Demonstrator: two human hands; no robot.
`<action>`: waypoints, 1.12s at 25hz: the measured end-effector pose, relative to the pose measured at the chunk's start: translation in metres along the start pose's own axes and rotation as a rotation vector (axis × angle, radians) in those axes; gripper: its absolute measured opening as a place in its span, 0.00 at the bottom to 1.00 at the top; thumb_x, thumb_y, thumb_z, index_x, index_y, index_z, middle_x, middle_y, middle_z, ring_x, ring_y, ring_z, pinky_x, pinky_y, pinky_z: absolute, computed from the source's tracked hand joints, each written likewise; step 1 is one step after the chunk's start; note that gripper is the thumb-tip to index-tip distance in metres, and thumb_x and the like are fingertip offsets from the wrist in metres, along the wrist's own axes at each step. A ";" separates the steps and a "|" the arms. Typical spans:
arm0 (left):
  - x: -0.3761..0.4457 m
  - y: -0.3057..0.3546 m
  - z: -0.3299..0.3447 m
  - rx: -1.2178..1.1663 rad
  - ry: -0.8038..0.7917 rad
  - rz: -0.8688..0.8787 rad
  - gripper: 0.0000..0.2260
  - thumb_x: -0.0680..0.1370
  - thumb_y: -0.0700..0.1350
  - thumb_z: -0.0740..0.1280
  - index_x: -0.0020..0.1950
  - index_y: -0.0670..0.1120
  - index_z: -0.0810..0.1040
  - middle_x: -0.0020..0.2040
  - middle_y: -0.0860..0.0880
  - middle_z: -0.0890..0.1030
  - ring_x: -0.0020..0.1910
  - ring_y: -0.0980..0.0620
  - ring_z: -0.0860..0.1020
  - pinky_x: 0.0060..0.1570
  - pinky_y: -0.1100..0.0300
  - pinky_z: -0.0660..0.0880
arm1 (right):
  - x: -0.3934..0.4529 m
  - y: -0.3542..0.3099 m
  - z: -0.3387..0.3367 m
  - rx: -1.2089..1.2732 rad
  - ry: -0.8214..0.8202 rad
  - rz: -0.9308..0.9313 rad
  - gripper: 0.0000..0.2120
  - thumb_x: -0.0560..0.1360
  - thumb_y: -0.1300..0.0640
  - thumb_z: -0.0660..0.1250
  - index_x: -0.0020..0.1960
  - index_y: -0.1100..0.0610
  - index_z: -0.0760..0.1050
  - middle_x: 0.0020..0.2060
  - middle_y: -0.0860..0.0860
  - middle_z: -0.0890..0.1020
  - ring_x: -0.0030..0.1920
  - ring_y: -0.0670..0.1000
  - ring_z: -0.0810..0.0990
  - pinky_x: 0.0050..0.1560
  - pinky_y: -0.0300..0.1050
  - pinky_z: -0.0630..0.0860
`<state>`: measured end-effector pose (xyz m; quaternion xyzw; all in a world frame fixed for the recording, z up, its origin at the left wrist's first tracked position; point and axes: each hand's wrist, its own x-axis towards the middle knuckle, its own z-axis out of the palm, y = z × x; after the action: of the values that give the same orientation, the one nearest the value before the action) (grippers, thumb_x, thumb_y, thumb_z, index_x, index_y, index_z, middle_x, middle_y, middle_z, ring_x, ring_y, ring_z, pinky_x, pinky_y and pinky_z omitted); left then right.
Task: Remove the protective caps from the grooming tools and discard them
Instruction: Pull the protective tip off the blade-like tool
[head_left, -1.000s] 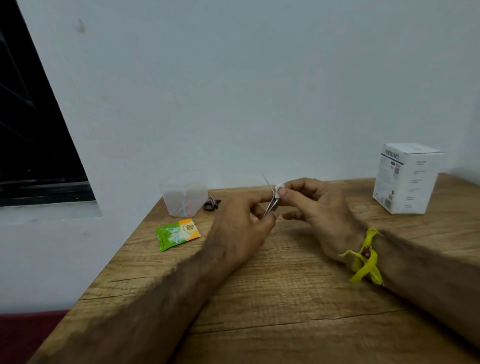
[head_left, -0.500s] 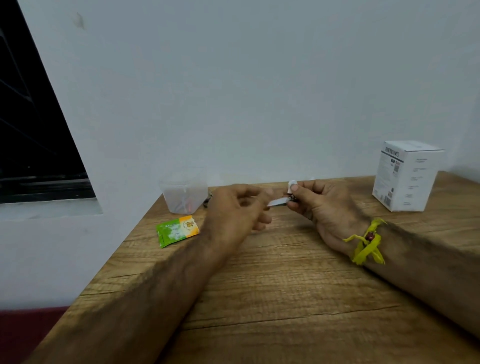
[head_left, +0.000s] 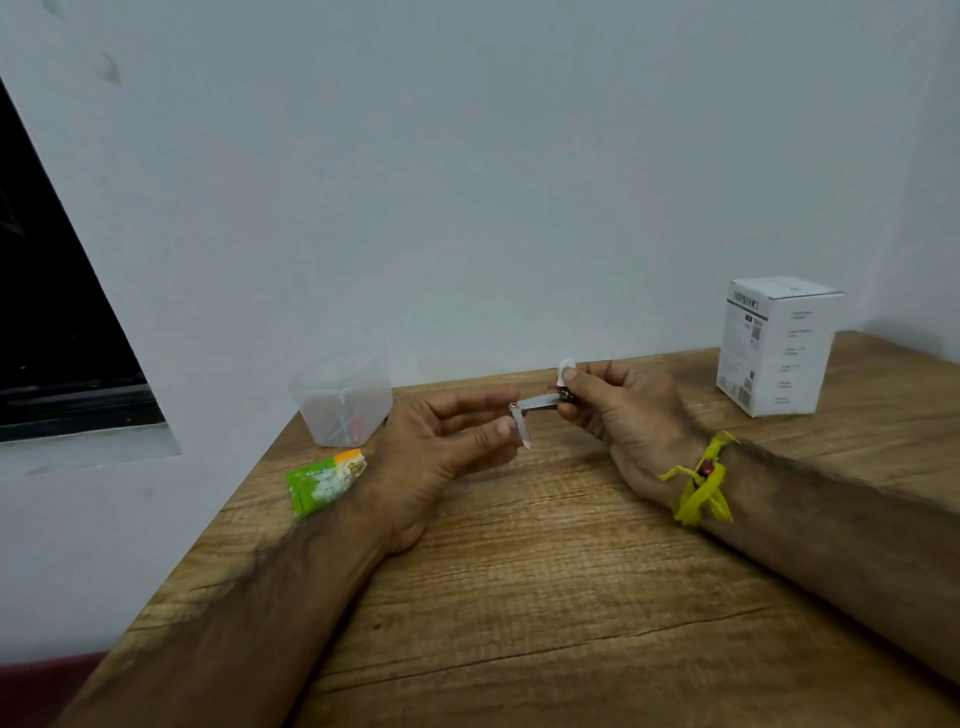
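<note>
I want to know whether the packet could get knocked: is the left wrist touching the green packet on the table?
Cannot tell. In the head view the left hand's wrist overlaps the green packet's right edge, but it may be raised above it; no gap or contact shows.

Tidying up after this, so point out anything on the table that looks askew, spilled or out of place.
Little stands out. The green sachet lies loose and skewed near the left edge of the wooden table, just in front of the clear plastic container. The white box stands upright. Nothing looks spilled or broken.
</note>
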<state>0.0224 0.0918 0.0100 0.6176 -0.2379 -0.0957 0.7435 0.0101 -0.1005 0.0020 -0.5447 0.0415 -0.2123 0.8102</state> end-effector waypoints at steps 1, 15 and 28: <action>0.000 -0.001 0.000 0.038 0.027 0.037 0.17 0.67 0.38 0.76 0.55 0.40 0.84 0.50 0.38 0.86 0.51 0.42 0.85 0.49 0.54 0.83 | -0.001 0.000 0.001 -0.004 0.001 -0.004 0.03 0.77 0.66 0.70 0.45 0.66 0.80 0.39 0.57 0.84 0.36 0.50 0.83 0.36 0.36 0.81; 0.005 -0.003 0.002 0.465 0.329 0.301 0.05 0.71 0.42 0.79 0.46 0.46 0.87 0.37 0.49 0.86 0.39 0.51 0.86 0.47 0.51 0.84 | -0.010 0.001 0.007 -0.051 -0.062 -0.016 0.08 0.77 0.63 0.70 0.51 0.69 0.80 0.43 0.58 0.85 0.44 0.52 0.86 0.45 0.43 0.84; 0.009 -0.009 0.006 0.292 0.526 0.243 0.06 0.68 0.40 0.80 0.41 0.42 0.85 0.33 0.43 0.85 0.34 0.42 0.85 0.42 0.44 0.84 | -0.015 0.004 0.013 -0.027 -0.120 -0.079 0.08 0.77 0.64 0.70 0.52 0.69 0.80 0.50 0.60 0.86 0.52 0.57 0.86 0.50 0.47 0.84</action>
<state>0.0284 0.0805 0.0042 0.6884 -0.1207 0.1916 0.6891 0.0014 -0.0819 0.0009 -0.5685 -0.0259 -0.2103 0.7949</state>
